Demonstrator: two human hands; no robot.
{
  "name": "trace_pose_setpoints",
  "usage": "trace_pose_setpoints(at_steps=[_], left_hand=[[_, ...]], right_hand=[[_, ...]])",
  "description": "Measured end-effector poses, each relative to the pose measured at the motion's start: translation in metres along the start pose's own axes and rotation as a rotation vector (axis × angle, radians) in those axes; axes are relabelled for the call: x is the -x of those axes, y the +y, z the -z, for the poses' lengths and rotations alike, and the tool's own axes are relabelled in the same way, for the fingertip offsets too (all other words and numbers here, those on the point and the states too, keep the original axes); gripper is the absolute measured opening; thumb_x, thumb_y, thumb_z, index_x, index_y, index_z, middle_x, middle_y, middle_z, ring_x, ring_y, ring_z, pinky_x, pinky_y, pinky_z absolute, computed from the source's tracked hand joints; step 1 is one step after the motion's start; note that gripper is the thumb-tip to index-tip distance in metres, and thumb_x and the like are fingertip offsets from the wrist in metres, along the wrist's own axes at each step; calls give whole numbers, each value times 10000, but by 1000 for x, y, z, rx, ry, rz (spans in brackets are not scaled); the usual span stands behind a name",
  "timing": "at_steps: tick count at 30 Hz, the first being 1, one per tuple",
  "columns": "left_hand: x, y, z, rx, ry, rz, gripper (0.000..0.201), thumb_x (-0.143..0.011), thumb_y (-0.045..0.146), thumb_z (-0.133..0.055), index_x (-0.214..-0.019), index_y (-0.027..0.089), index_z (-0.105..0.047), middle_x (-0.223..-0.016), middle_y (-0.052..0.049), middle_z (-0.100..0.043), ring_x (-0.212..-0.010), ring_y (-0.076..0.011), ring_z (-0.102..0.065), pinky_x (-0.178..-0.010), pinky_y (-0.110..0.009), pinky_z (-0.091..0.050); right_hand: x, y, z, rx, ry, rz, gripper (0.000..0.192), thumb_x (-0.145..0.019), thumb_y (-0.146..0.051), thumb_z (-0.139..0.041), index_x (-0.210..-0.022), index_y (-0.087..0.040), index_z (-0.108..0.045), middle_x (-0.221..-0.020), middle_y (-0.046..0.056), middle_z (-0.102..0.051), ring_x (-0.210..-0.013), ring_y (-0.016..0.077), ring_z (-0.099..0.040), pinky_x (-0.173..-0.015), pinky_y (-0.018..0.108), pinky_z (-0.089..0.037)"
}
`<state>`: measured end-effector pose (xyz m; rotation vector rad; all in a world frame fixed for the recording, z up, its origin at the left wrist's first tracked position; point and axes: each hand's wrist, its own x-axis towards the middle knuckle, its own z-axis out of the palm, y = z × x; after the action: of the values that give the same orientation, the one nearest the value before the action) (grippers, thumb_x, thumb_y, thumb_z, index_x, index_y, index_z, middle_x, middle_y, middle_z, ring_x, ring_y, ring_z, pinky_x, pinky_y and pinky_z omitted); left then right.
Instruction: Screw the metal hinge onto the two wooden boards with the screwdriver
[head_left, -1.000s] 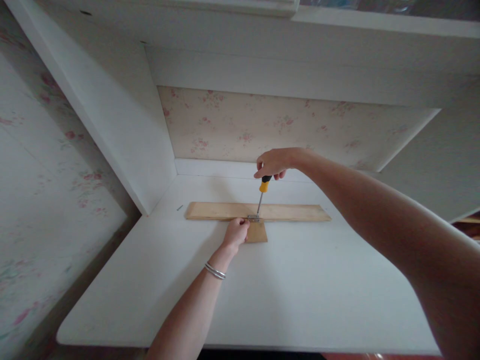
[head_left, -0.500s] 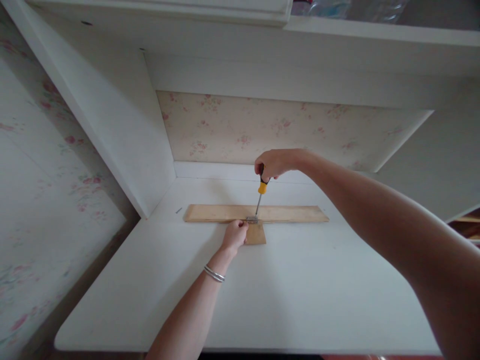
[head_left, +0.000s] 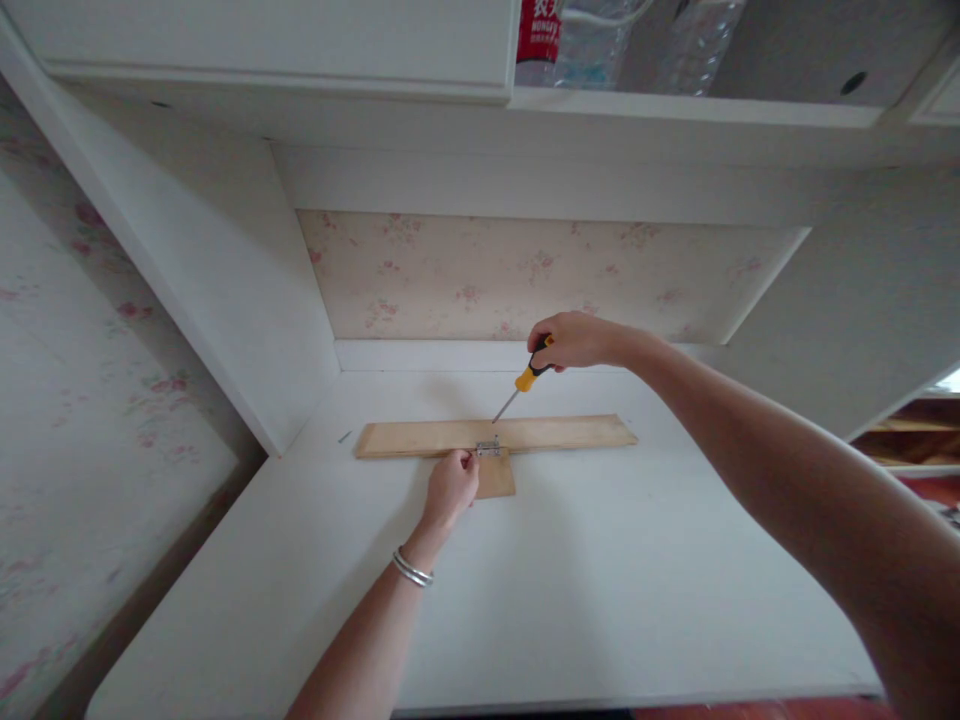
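Head view: the right hand [head_left: 576, 341] curls around a screwdriver [head_left: 526, 379] over the wooden board [head_left: 566, 434], probably light, stiff, best gripped by its handle [head_left: 541, 353]. The left hand [head_left: 451, 486], fingers pinched, meets the metal hinge [head_left: 487, 448]; its hold is unclear.

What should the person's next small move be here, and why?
Probably lowering the yellow-and-black screwdriver onto the small upright screw-like piece by the far edge of the silver metal hinge: the right hand already holds the tool, its tip appears just off that piece, and the left hand is at the hinge's left end.
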<state>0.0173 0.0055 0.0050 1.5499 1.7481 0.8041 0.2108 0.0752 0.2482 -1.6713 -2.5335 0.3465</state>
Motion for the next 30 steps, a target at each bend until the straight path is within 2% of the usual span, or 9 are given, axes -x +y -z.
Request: trace_pose_setpoints(at_steps=[2, 5, 8, 12, 16, 19, 24, 30], left_hand=[[1, 0, 6, -143, 64, -72, 278, -871, 356, -445, -833, 169, -648, -702, -71, -671, -652, -169, -631, -592, -235, -399], [0, 3, 14, -260, 113, -177, 256, -888, 301, -428, -855, 184, -653, -871, -83, -692, -832, -189, -629, -706, -253, -405], [-6, 15, 20, -337, 113, -310, 264, -914, 278, -393, -914, 187, -640, -933, -75, -677, -886, -184, -606, -788, -266, -405], [-24, 32, 23, -401, -11, -551, 269, -921, 249, -388, -991, 197, -643, -1040, -68, -633, -974, -172, -563, -881, -262, -391], [-45, 42, 23, -514, -177, -714, 253, -900, 213, -425, -916, 216, -678, -1008, -59, -627, -960, -178, -541, -883, -273, -391], [-56, 48, 24, -587, -274, -757, 224, -873, 199, -470, -875, 234, -691, -972, -54, -632, -940, -179, -537, -845, -264, -397], [-60, 60, 28, -678, -313, -787, 237, -854, 205, -475, -755, 239, -688, -903, -52, -643, -876, -175, -565, -769, -256, -404], [-59, 67, 26, -714, -262, -636, 280, -856, 317, -465, -752, 210, -702, -927, -94, -666, -864, -209, -606, -776, -290, -420]], right_hand=[[16, 16, -11, -69, 68, -43, 205, -714, -288, -615, -891, -194, -660, -629, 4, -635, -574, 137, -583, -484, 221, -372], [45, 45, -40, -253, 184, -120, 192, -736, -311, -606, -880, -193, -656, -656, 3, -638, -602, 136, -587, -518, 220, -408], [76, 72, -79, -586, 288, -244, 214, -717, -327, -648, -868, -177, -654, -733, 24, -642, -662, 147, -607, -580, 232, -474], [117, 93, -133, -1153, 490, -385, 273, -660, -345, -737, -852, -166, -660, -908, 53, -636, -855, 181, -613, -741, 269, -541], [152, 100, -178, -1500, 611, -471, 251, -642, -341, -771, -820, -191, -676, -934, 30, -631, -912, 173, -601, -766, 240, -551], [171, 101, -202, -1626, 646, -514, 219, -654, -322, -772, -819, -205, -689, -947, 28, -627, -917, 167, -595, -742, 205, -554], [182, 99, -220, -1696, 705, -559, 194, -637, -307, -787, -787, -221, -699, -951, 14, -607, -910, 165, -584, -710, 186, -564], [180, 90, -232, -1710, 717, -563, 170, -646, -314, -771, -773, -230, -694, -952, 10, -600, -926, 173, -585, -701, 182, -564]])
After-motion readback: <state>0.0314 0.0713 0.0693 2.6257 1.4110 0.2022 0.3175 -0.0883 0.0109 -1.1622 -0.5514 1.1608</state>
